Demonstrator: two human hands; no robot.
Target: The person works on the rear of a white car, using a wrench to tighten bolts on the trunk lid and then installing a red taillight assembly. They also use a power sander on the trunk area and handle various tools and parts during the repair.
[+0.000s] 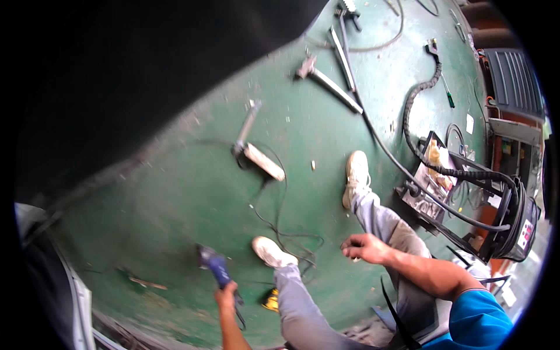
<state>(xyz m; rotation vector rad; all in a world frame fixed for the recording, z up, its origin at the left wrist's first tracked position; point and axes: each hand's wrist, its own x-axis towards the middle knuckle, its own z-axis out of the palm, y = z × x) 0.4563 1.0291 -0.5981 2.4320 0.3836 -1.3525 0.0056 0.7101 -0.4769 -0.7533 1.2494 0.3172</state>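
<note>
At the lower left, my left hand (226, 294) is wrapped round the body of a blue angle grinder (218, 269). The grinder's dark head points up and away to the left, blurred, above the green floor (157, 216); a dark cord hangs by my wrist. My right hand (367, 248) is in front of my right leg, its fingers curled in and pressed together. Whether something small is between them I cannot make out. Between my white shoes, a thin black cord (277, 230) lies in loops on the floor.
A pale handled tool (263, 161) and a hammer (332, 88) lie ahead. At right, a black cart (434, 224) holds tools and trails a wrapped cable (410, 111). A green-handled screwdriver (450, 98) lies farther off. A large dark panel (146, 70) overhangs the upper left.
</note>
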